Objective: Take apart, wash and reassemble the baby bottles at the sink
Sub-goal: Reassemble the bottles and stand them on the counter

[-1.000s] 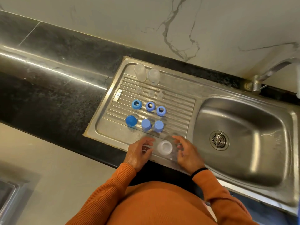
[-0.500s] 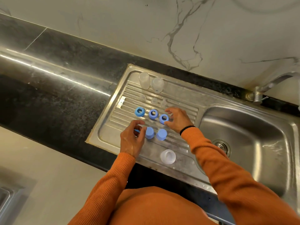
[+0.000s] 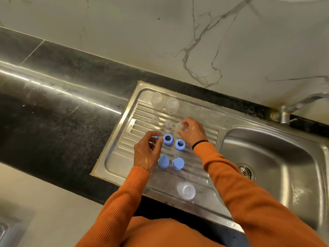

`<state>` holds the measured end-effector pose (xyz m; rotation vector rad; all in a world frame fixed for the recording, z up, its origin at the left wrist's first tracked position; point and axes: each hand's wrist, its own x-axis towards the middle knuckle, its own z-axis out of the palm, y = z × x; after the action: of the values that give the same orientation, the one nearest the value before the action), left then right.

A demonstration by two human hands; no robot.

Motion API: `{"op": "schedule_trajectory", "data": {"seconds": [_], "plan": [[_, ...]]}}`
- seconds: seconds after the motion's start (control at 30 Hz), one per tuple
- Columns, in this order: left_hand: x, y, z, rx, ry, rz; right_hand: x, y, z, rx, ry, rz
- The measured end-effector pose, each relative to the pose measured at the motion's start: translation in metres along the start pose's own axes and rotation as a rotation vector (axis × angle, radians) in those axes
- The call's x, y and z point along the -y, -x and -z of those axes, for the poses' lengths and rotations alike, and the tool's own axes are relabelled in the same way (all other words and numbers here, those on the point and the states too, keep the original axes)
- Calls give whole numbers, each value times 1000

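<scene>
Bottle parts lie on the steel draining board (image 3: 114, 163). My left hand (image 3: 147, 152) curls its thumb and fingers round a blue screw ring (image 3: 156, 137), which is mostly hidden. Two more blue rings (image 3: 168, 139) (image 3: 180, 144) sit just to its right, with two blue caps (image 3: 163, 162) (image 3: 178, 163) below them. My right hand (image 3: 193, 132) pinches a clear nipple (image 3: 179, 126) at the right end of the nipple row. Two other clear nipples (image 3: 155, 120) (image 3: 168, 123) stay on the board. Two clear bottles (image 3: 156, 100) (image 3: 172, 104) stand at the back and a third (image 3: 186, 190) near the front edge.
The sink basin (image 3: 277, 168) with its drain (image 3: 246, 171) lies to the right, under the tap (image 3: 302, 102). Black stone counter (image 3: 62, 107) runs off to the left, and a marble wall rises behind it.
Both hands left the front bottle and moved up the board. My left hand went past the caps to the leftmost ring. My right hand moved from the rings to the nipple row.
</scene>
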<state>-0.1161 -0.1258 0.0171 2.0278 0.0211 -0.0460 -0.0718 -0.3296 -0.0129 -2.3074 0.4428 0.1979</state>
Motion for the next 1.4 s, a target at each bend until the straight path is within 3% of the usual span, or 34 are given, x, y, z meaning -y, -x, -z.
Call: {"op": "schedule_trajectory", "data": {"seconds": [0.3,0.67,1.13,1.27,1.4], "plan": [[2,-26,-7,47,-57,28,0,-22,-9,-78,-14,-92],[-7,-37,-15,116,-50,22,-21,1,20,-70,-692,-290],[-25,-37,-14,190,-88,47,-21,24,48,110,-1156,-459],[-50,-41,-20,283,-75,16,-15,51,87,107,-1187,-358],[-104,-31,-58,502,-41,-124,-23,96,142,47,-1121,-234]]}}
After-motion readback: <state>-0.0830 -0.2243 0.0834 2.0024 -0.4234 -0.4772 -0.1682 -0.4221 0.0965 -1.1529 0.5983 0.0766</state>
